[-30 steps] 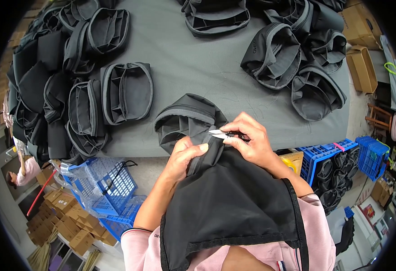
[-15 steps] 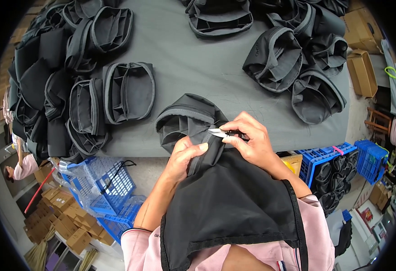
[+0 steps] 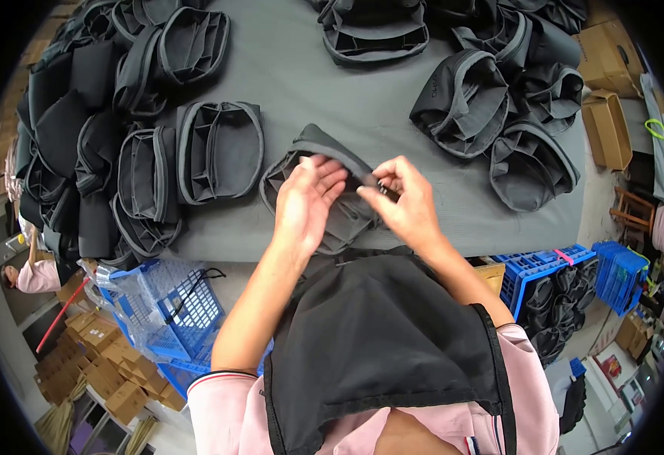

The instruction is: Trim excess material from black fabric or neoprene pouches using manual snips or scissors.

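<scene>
A dark grey zip pouch (image 3: 336,220) lies at the table's near edge, its opening spread and its zipped rim raised. My left hand (image 3: 305,201) is at the opening, palm turned up and fingers stretched out against the inside of the raised rim. The fingertips are slightly blurred. Beside the pouch's right end, my right hand (image 3: 408,205) is closed on a small pair of thread snips (image 3: 383,186). Only a dark part of the snips shows between thumb and fingers; their blades are hard to make out. A black apron (image 3: 385,326) hangs over my front.
More pouches (image 3: 220,152) are heaped along the table's left side, with others (image 3: 465,106) at the right and far edge. Blue plastic crates (image 3: 169,307) stand below on the left, and another crate (image 3: 525,265) on the right holds pouches. Cardboard boxes (image 3: 605,129) stand beyond the table.
My left hand has let go of the pouch's pinched edge and opened, moving up to the rim. My right hand has moved slightly up with the snips. The pouch has been turned and its rim lifted.
</scene>
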`<action>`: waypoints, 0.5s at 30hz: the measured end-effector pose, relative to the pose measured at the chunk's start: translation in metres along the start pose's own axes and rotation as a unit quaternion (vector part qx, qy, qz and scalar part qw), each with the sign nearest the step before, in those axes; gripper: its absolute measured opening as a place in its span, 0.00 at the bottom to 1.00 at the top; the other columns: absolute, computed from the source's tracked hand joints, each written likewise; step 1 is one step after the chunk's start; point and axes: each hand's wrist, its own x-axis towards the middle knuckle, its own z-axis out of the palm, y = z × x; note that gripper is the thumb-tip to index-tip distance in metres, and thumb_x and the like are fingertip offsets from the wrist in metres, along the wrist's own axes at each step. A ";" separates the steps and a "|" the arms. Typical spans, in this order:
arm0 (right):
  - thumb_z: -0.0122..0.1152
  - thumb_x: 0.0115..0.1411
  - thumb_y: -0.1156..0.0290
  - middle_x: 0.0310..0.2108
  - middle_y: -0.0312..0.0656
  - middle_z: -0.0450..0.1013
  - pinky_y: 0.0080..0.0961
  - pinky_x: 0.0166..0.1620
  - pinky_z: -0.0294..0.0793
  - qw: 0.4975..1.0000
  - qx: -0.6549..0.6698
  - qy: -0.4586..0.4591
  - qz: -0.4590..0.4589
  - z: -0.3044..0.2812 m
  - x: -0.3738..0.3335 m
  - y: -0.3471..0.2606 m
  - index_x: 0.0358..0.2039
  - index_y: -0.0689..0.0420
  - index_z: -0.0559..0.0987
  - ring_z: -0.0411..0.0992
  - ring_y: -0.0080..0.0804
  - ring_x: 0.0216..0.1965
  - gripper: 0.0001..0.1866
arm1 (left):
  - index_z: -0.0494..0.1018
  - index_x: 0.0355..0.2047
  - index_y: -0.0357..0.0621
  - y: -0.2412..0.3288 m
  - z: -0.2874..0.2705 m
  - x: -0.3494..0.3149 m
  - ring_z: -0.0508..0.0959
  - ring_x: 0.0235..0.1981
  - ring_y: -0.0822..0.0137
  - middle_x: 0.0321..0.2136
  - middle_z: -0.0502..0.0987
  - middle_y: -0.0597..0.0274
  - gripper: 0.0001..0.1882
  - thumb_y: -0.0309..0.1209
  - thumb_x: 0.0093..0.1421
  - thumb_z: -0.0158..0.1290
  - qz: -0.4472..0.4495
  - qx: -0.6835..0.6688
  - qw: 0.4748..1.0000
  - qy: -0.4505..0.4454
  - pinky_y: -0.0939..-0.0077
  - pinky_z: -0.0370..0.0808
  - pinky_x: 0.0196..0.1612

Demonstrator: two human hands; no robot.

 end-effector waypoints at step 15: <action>0.60 0.53 0.73 0.23 0.34 0.71 0.17 0.28 0.67 0.965 0.031 -0.170 0.198 -0.011 0.042 0.005 0.34 0.63 0.75 0.68 0.18 0.23 0.09 | 0.69 0.36 0.29 -0.009 0.013 0.031 0.75 0.22 0.74 0.27 0.76 0.57 0.21 0.36 0.51 0.60 -0.047 0.408 0.909 -0.071 0.84 0.73 0.20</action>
